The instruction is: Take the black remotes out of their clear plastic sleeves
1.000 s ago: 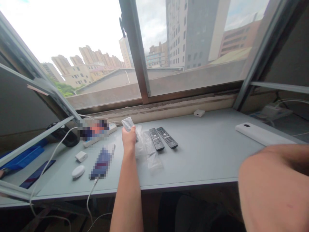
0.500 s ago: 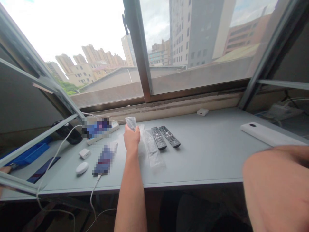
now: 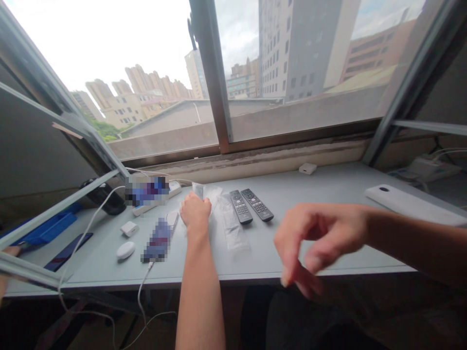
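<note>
My left hand (image 3: 196, 209) is low over the table, its fingers closed round a clear plastic bag (image 3: 198, 189); one end sticks out past the knuckles. Beside it lies more crumpled clear plastic (image 3: 215, 197). A flat clear bag (image 3: 235, 233) rests a little to the right, partly beneath a black remote control (image 3: 241, 208). A second black remote control (image 3: 257, 205) is set alongside the first, both with buttons up. My right hand (image 3: 317, 243) hangs in the air near the front edge, thumb and fingers apart and bent downward, with nothing seen in it.
Left of my arm are a blurred-out phone (image 3: 158, 243) on a cable, a white round case (image 3: 125, 250), a white adapter (image 3: 129, 228) and a power strip (image 3: 156, 199). A white box (image 3: 412, 206) lies right. Another person's hand (image 3: 10, 251) shows far left, behind the metal frame (image 3: 32, 277).
My right hand has swung in from the right edge toward the middle, and its fingers now show. My left hand has lowered slightly with the plastic bag.
</note>
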A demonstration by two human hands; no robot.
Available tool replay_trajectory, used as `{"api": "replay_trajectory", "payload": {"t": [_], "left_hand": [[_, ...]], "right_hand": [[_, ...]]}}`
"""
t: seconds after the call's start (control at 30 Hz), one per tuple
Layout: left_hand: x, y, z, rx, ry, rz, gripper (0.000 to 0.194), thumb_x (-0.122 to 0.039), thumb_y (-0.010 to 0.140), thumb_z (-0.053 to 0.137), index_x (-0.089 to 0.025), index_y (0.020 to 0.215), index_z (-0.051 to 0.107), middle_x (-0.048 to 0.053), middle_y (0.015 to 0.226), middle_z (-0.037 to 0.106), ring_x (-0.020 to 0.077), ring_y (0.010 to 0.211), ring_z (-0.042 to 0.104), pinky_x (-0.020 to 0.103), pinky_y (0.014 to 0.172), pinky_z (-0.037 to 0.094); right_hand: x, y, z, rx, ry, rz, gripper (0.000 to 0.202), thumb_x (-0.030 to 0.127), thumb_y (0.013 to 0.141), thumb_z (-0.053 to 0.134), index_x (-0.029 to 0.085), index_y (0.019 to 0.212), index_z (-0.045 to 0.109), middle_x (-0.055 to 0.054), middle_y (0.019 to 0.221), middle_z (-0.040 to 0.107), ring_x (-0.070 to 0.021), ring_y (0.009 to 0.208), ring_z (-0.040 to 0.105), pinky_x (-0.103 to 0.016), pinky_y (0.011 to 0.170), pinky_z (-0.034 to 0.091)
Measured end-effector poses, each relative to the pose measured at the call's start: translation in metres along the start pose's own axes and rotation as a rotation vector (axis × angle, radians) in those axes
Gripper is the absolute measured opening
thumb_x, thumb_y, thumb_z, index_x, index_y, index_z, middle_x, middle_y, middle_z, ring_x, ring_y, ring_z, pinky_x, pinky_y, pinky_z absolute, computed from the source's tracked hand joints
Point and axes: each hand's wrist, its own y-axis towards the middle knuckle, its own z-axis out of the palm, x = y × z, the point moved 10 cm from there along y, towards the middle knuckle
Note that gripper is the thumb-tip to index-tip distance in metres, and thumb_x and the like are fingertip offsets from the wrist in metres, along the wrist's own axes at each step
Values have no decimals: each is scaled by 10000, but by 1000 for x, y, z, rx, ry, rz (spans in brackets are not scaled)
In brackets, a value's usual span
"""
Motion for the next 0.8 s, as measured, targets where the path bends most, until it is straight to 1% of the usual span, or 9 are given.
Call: {"api": "replay_trajectory", "payload": {"t": [0.03,0.13,0.27,0.33,0.43,0.53,0.63,0.7,0.8], "left_hand": [[-1,0,0,6,51,1,348,-344,952,703,-121,1219,695,295,1282,717,458,1291,677,505,1051,516],[0,-2,4,63,172,-22,407,-383,995,629,-120,1303,672,264,1327,719,413,1234,713,470,1002,550],[-6,-2,-3,30,238,5,428,-435,979,629,-123,1262,704,254,1238,760,426,1262,696,495,1034,542],[-7,-1,-9,-12,207,2,432,-454,970,632,-128,1239,722,254,1196,773,435,1245,705,503,1032,546],[-12,1,-2,36,18,49,451,-427,955,655,-148,1304,720,229,1261,776,403,1243,723,461,1043,556],[-23,1,12,122,-158,153,665,-349,908,731,-139,1524,597,212,1536,655,353,1449,616,408,1194,482],[-28,1,23,186,-237,174,888,-315,875,794,-80,1657,445,238,1680,503,345,1575,490,397,1297,384],[-31,1,29,227,-307,177,912,-324,881,809,-96,1679,431,223,1671,521,337,1561,511,394,1300,387],[-38,0,33,258,-459,195,856,-390,907,814,-203,1673,480,150,1607,612,312,1494,581,397,1245,455]], "right_hand": [[2,3,0,58,-87,-13,486,588,1017,753,158,1225,842,-147,1010,831,-253,885,803,-342,804,617],[5,12,-33,-134,-390,-147,391,448,1066,717,147,1294,816,-132,1059,839,-219,955,777,-309,853,592],[-19,9,-59,-321,-627,-203,335,403,1081,682,184,1297,816,-102,1054,821,-205,912,739,-282,729,556],[-28,4,-70,-411,-706,-241,298,378,1089,663,190,1255,823,-98,1028,807,-211,888,724,-326,796,575],[-36,0,-83,-524,-820,-309,256,326,1088,648,220,1252,814,-115,1123,801,-274,1074,721,-439,990,583],[-44,4,-84,-512,-904,-370,323,343,1065,700,265,1369,776,-119,1347,766,-334,1372,629,-567,1221,473],[-57,12,-80,-462,-929,-329,498,386,1067,706,286,1553,663,-121,1579,647,-361,1579,460,-616,1300,387],[-66,17,-75,-413,-939,-282,578,410,1084,680,292,1640,578,-115,1677,560,-363,1645,366,-620,1322,356],[-76,21,-70,-364,-929,-221,642,451,1094,661,293,1697,504,-108,1719,514,-363,1672,315,-622,1345,318]]}}
